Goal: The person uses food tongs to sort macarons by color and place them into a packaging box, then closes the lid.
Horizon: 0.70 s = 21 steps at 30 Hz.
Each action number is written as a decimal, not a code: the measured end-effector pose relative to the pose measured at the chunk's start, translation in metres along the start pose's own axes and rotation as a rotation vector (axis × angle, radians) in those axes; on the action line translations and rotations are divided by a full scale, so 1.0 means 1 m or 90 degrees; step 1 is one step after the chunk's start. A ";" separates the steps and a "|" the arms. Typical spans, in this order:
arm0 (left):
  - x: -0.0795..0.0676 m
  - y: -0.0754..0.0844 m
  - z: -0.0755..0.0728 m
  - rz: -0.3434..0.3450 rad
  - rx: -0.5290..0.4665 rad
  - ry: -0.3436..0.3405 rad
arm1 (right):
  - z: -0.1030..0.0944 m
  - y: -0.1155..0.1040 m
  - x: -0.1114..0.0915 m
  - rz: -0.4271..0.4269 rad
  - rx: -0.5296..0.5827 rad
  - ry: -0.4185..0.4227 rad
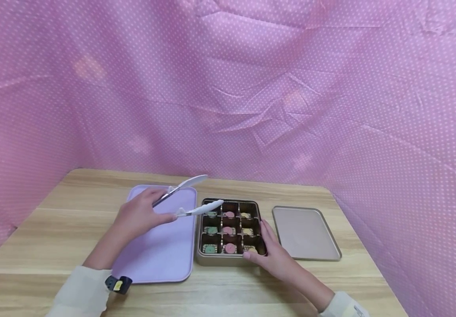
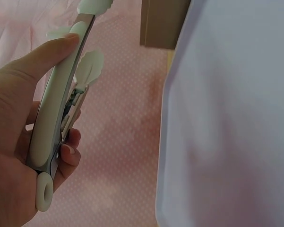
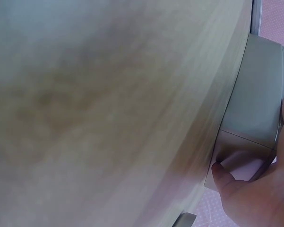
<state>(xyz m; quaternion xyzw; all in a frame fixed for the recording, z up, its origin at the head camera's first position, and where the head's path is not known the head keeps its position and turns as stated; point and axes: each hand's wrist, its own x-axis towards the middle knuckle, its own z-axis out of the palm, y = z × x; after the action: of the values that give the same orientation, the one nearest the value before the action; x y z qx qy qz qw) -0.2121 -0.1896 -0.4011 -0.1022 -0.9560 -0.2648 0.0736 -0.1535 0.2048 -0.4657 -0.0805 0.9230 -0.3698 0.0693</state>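
Observation:
My left hand (image 1: 137, 216) holds a pair of tongs (image 1: 209, 207) with pale, scalloped tips spread apart. In the left wrist view the thumb lies along the pale grip of the tongs, with the fingers curled on the other side. One tip overlaps the back left of a gold-brown tin (image 1: 228, 261); nothing shows between the tips. The tin's dark divided insert holds round green pieces (image 1: 210, 249), pink pieces (image 1: 230, 248) and yellow pieces (image 1: 247, 231), one colour per column. My right hand (image 1: 276, 260) grips the tin's front right corner, thumb at the front rim and fingers along the right side.
Left of the tin lies a lilac tray (image 1: 164, 259), beneath the left hand and tongs. A flat metal lid (image 1: 307, 233) rests on the wooden table (image 1: 220, 295) to the right. Pink dotted cloth (image 1: 228, 88) hangs behind and at both sides.

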 end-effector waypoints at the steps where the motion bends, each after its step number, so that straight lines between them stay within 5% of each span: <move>1: -0.003 -0.004 -0.002 -0.006 0.004 0.001 | 0.000 0.000 0.000 0.001 -0.001 0.000; 21: -0.061 -0.108 -0.047 -0.133 0.018 0.005 | 0.000 0.000 0.000 -0.004 0.000 -0.001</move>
<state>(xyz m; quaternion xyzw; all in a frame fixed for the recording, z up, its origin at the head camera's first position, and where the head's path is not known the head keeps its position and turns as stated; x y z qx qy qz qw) -0.1739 -0.3140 -0.4259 0.0001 -0.9649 -0.2576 0.0505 -0.1534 0.2049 -0.4660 -0.0839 0.9227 -0.3700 0.0685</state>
